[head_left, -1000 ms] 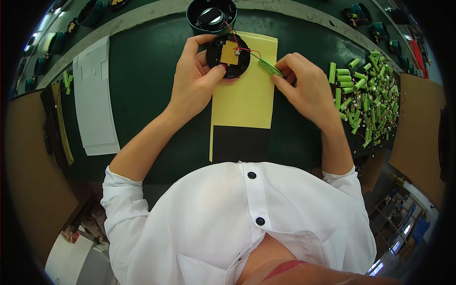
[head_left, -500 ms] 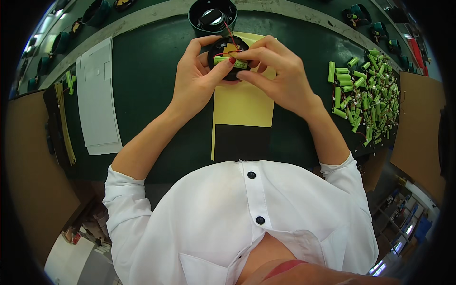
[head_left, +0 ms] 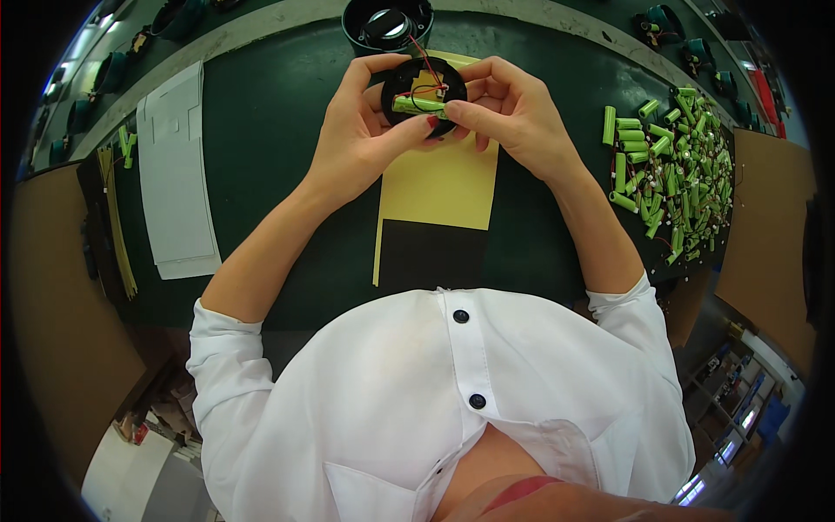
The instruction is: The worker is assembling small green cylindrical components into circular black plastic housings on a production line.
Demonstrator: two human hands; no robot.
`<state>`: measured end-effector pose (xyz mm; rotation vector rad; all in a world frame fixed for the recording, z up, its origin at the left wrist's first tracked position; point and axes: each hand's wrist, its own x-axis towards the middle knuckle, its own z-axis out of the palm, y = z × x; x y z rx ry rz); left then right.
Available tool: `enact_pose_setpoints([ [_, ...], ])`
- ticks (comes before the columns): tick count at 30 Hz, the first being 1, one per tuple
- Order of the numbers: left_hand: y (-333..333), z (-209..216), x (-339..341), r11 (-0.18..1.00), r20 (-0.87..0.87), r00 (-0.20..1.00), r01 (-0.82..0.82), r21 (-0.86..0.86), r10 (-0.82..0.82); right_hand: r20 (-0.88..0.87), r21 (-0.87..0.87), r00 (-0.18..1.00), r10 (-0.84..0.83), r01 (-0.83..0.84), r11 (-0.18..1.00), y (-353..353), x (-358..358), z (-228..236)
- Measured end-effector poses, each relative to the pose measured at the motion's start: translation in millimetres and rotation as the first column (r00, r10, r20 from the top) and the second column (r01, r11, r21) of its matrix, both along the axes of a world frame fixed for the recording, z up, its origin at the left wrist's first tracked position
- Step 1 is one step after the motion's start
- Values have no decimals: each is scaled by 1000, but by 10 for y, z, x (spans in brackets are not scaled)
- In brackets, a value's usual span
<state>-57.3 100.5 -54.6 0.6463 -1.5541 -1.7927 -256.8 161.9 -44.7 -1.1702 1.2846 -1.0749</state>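
Note:
Between my hands is a round black plastic cover (head_left: 397, 122), its inner side up. A green cylindrical battery (head_left: 416, 105) lies across it, below a yellow patch (head_left: 427, 80) with thin red and black wires. My left hand (head_left: 364, 122) wraps the cover's left side, the thumb along the near rim. My right hand (head_left: 508, 113) grips the right side, its thumb pressing the battery's right end. Red wires run from the cover up to a dark green round housing (head_left: 350, 33) just beyond it. Under my hands lies a yellow sheet (head_left: 437, 193) with a black part (head_left: 432, 254).
A big pile of green batteries (head_left: 683, 170) with leads covers the bench's right side. White sheets (head_left: 178, 191) lie at the left, beside a few loose batteries (head_left: 128, 148). More housings (head_left: 665, 23) stand beyond the bench's far edge. Brown cardboard panels (head_left: 770, 235) flank both sides.
My right fingers have left the wires and now hold the cover's right edge, the thumb on the battery. The cover has come slightly farther away, showing more of its inside.

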Motion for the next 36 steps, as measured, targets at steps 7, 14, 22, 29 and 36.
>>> enact_pose_setpoints([
  [7,14,-40,-91,996,-10,999,-52,71,53,-354,-164,933,-71,13,986,107,-29,106],
  [14,21,-6,-110,994,67,993,-103,35,101,-807,-312,584,-85,-301,901,1023,103,204],
  [22,14,-26,-115,994,97,991,-100,47,95,-460,24,792,401,-441,897,1074,-53,500],
  [29,30,10,-126,995,99,992,-84,51,78,-10,-342,987,161,-155,927,527,-301,799],
  [36,-25,-58,-122,992,35,997,-79,94,76,-440,-247,895,77,-203,948,-61,-85,223],
])
